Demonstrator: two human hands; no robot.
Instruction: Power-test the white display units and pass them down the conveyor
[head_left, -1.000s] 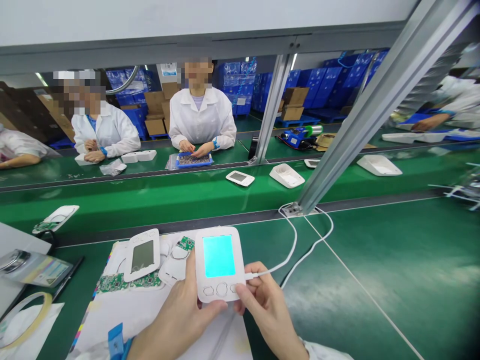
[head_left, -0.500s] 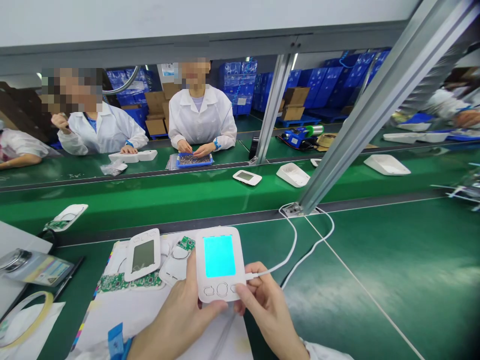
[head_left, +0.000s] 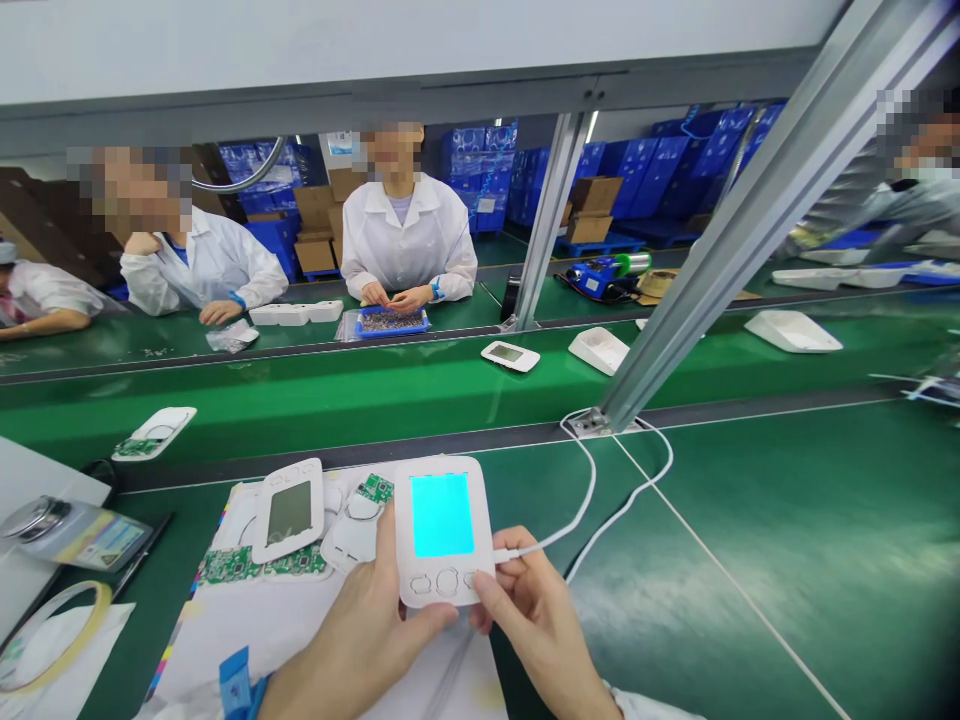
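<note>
A white display unit (head_left: pixel 444 591) with a glowing cyan screen and outlined button shapes along its bottom is held up in front of me. My left hand (head_left: pixel 367 620) grips its left side, the thumb lying along the lower edge. At the lower right corner, the thumb of my right hand (head_left: pixel 536 620) presses on the front near the right button, with the other fingers curled behind. A white cable (head_left: pixel 559 535) plugs into the unit's right side, beside my right fingers. Below the unit, thin clear tubing or wire hangs blurred.
On a white sheet (head_left: pixel 225 640) lie another display unit (head_left: pixel 289 515), green circuit boards (head_left: pixel 229 565) and a white housing part. A tape roll (head_left: pixel 75 650) lies at left. A slanted metal post (head_left: pixel 697 240) rises at right. Beyond, a green conveyor (head_left: pixel 360 395) carries white parts; co-workers sit behind.
Both hands keep their hold on the lit unit, which barely shifts in view. Parts on the conveyor have moved right. A co-worker at left has lowered one hand to a plastic bag.
</note>
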